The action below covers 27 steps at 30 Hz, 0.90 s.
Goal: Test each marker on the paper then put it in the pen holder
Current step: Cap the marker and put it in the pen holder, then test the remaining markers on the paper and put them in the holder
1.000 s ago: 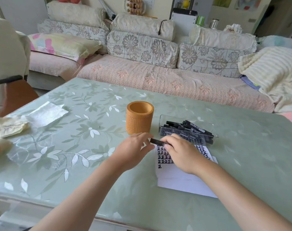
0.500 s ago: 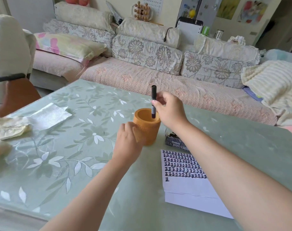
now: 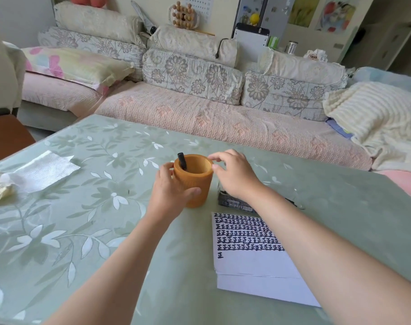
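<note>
Centre frame, left hand [image 3: 174,186] is gripping pen holder [image 3: 196,184], empty right hand [image 3: 232,174] is hovering loose-fingered by rim, risking tipping holder and marker [image 3: 182,161].

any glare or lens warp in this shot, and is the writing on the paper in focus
Head view: soft daylight, with pale glare on the glossy table at far left; head view again: the wide-angle lens bends the sofa and the table's far edge; the marks on the paper are sharp and readable.

The left hand [image 3: 169,191] in a grip, the right hand [image 3: 234,175] loose.
</note>
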{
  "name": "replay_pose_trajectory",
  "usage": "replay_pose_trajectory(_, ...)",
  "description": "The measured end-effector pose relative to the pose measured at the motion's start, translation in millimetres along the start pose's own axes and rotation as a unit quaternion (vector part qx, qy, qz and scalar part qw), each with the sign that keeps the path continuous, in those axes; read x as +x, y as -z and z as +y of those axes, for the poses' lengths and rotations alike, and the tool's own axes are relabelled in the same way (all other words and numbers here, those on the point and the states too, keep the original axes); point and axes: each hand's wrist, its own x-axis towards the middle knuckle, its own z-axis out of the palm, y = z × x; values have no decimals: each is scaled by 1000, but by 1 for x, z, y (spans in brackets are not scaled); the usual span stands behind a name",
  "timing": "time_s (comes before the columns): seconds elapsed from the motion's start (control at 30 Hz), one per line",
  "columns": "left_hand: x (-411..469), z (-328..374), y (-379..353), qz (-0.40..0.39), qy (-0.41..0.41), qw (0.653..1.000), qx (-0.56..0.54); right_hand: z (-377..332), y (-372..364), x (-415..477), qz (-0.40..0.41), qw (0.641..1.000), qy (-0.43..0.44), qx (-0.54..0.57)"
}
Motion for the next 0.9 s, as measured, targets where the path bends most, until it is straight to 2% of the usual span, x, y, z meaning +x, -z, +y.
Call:
replay_pose_trajectory(0.1,-3,2,-1,-22,-5,1000,17,43,17,-15,6,999,-42,-18)
replay_pose_trajectory(0.27,-11,6,-1,-46,-17,998,39,100,40,-39,-14,985,-113,-130)
replay_pose_trajectory(0.37,-27,9,-8,-1,6,998,65,119,43,-46,-34,975,-139,-172)
replay_pose_trajectory(0.47,-46,13,-14,64,-13,993,97,129,38,-50,-57,970,-152,-179)
replay_pose_trajectory(0.5,-51,16,-20,39,-24,993,109,136,38,-54,-57,970,-158,-174)
replay_pose_trajectory(0.57,-61,15,-23,-59,-49,987,139,142,35,-55,-52,972,-155,-169)
replay_pose_trajectory(0.67,-71,10,-21,-178,-130,939,265,145,31,-51,-48,975,-131,-172)
replay_pose_trajectory(0.73,-72,7,-18,-223,-158,907,319,145,30,-48,-45,977,-120,-172)
replay_pose_trajectory(0.9,-71,5,-10,-274,-175,878,351,139,36,-49,-37,979,-81,-186)
